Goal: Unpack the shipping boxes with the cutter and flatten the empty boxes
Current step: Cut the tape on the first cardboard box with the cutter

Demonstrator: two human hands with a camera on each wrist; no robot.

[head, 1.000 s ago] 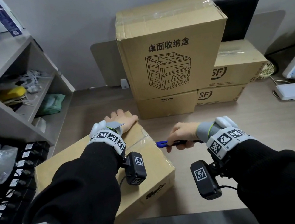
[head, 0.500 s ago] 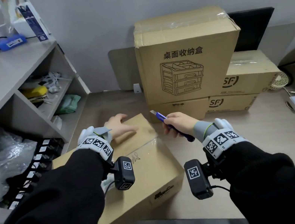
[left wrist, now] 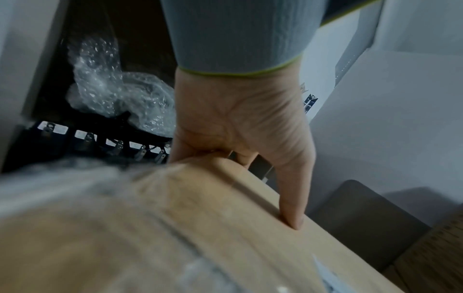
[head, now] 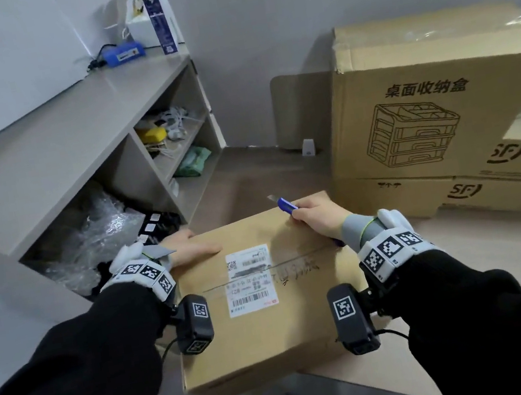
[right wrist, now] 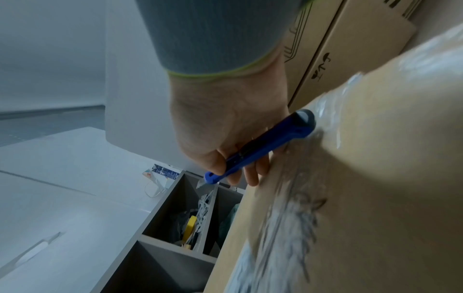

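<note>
1. A sealed brown cardboard shipping box (head: 264, 304) lies flat at the near edge of a pale wooden desk (head: 492, 257), its top bearing one white shipping label (head: 251, 280) with barcodes and a QR code; the printed text is too small to read, and black handwriting beside it is illegible.
2. The person's left hand (head: 188, 250) presses the box's far left corner, thumb flat on top and fingers folded over the far edge.
3. The right hand (head: 320, 218) grips a blue plastic box cutter (head: 283, 206) at the box's far right edge, fingers wrapped round the handle, the blade out and pointing away past the rim.
4. Behind stand three more brown boxes: a tall carton (head: 435, 90) printed "桌面收纳盒" above a line drawing of a drawer unit, and two flatter boxes (head: 494, 187) marked "SF".
5. Bare desk shows between the near box and the stack; grey open shelving (head: 119, 117) crowds the left side.
</note>
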